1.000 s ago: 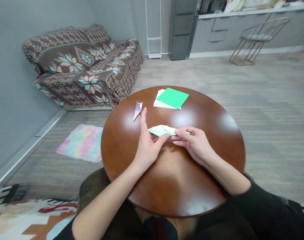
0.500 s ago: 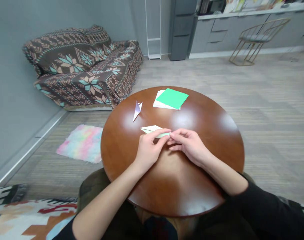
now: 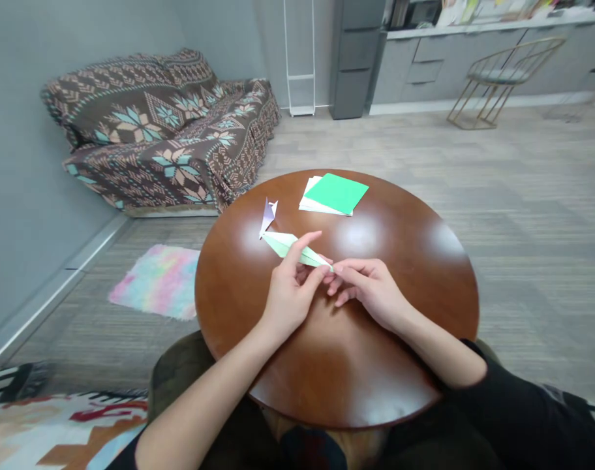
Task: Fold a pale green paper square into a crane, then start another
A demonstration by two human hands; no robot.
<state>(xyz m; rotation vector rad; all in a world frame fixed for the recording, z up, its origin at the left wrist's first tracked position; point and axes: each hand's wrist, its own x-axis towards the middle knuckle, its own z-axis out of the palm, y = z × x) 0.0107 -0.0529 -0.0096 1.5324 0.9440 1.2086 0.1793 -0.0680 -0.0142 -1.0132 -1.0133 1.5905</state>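
Pale-green, narrow, pointed folded paper [image 3: 279, 243] in both hands, just on the 10-to-11 o'clock side of the middle of the round, glossy brown wooden table [image 3: 400, 352]. Long axis runs from 10 o'clock to 4 o'clock.

Left hand [image 3: 288, 292], at 9 o'clock, is closed on the paper near its 4 o'clock end: thumb on the near side, index finger extended above. Right hand [image 3: 373, 287], toward 3 o'clock, pinches that end's tip between thumb and index finger, other fingers loosely curled.

Purple-and-white folded paper piece [image 3: 269, 214] lies near the rim at 10 to 11 o'clock; the green paper's far tip meets its lower end in this view, contact uncertain. At 12 o'clock, a bright-green square paper sheet [image 3: 336, 193] lies askew on white paper sheets [image 3: 313, 205].
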